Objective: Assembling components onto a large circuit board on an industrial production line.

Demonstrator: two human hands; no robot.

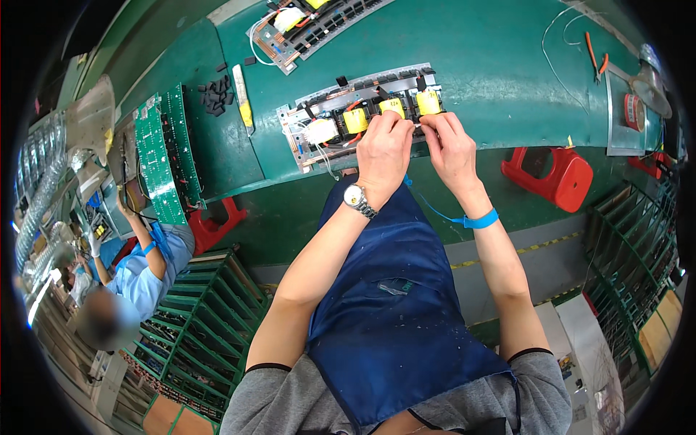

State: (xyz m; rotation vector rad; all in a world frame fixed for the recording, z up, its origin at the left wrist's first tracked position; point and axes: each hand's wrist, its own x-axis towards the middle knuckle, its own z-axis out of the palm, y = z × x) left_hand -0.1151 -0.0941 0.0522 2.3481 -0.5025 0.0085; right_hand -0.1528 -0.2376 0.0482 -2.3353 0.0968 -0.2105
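A circuit board assembly [288, 118] with a row of yellow-wrapped coils [355, 121] and a white-covered part [321, 131] lies on the green bench in front of me. Over its near edge, my left hand [384, 151] pinches with its fingertips beside the coils. Close against it, my right hand [451, 148] has thumb and fingers pressed together below the rightmost yellow coil [428, 102]. Something small and pale shows between the two sets of fingertips; its kind is too small to tell. White wires [323, 156] hang from the assembly's left end.
A similar assembly [319, 32] lies farther back. Left are a yellow-handled cutter knife [241, 94], small black blocks [216, 96] and upright green circuit boards [161, 156]. Orange-handled pliers [596, 58] lie at right, above a red stool [554, 176]. A co-worker in blue [156, 272] sits at left.
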